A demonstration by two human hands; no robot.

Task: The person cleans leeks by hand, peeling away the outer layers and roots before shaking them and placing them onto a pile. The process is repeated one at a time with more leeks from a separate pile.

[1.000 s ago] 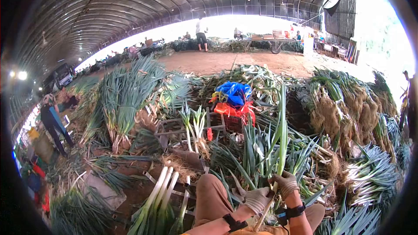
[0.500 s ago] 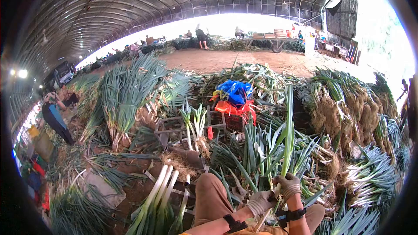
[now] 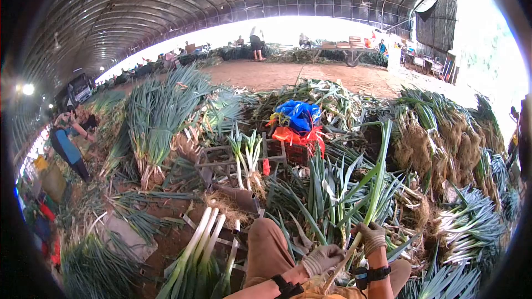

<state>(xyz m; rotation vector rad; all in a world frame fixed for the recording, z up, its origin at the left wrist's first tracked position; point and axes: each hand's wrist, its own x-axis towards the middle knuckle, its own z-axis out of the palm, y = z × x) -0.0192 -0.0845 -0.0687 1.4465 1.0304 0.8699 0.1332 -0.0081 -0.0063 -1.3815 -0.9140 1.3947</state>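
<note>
My right hand [image 3: 371, 238], in a soiled light work glove, is closed round the stalk of a long green onion [image 3: 381, 171]. The leaves rise up and lean slightly right, and the pale lower stalk slants down toward my lap. My left hand [image 3: 322, 260], gloved too, is just left of the stalk with its fingers bent together; what it pinches, if anything, is too small to make out. Trimmed onions with white stalks [image 3: 202, 238] lie left of my knee. More leafy onions [image 3: 327, 194] stand in front of my hands.
A metal frame [image 3: 208, 169] holds a few upright onions. Behind it, blue and red bags [image 3: 299, 119] lie on a red crate [image 3: 296, 152]. Rooted onions [image 3: 443, 144] are heaped at the right. A person in blue [image 3: 67, 147] works at the far left; others are at the back.
My left hand has come away from the stalk, a little left and up. The onion's top has tilted to the right. The person at the left has moved slightly.
</note>
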